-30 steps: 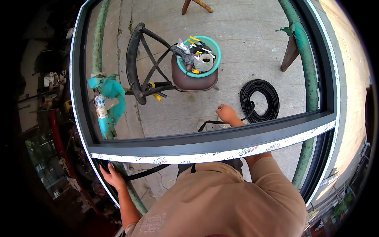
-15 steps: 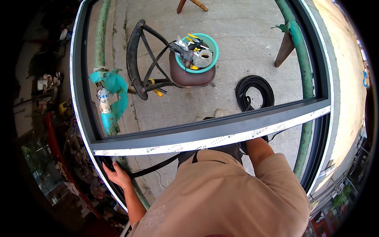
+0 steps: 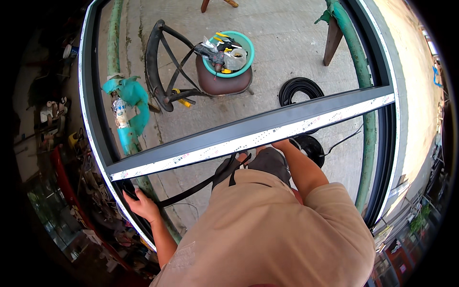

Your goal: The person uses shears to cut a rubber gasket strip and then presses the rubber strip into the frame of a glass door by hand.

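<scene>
A large dark grey window frame [image 3: 258, 125] with a white printed protective film on its edges lies in front of me. My left hand [image 3: 143, 206] is at the inside of its left side, below the crossbar corner, closed about a black rubber strip [image 3: 189, 193]. That strip runs from the hand across to my lap. My right hand [image 3: 281, 143] reaches forward under the crossbar; its fingers are hidden by the bar, so its grip does not show.
Green pipes [image 3: 367, 158] support the frame. Beyond the crossbar, a chair [image 3: 222, 86] bears a turquoise basin [image 3: 249, 50] with a drill and tools. Coiled black strip [image 3: 301, 88] lies on the floor, partly under the bar. Clutter [image 3: 95, 191] fills the left side.
The view has shifted, so the crossbar sits higher and more tilted. More of my right forearm shows, stretched farther forward. My left hand stays at the frame's left side.
</scene>
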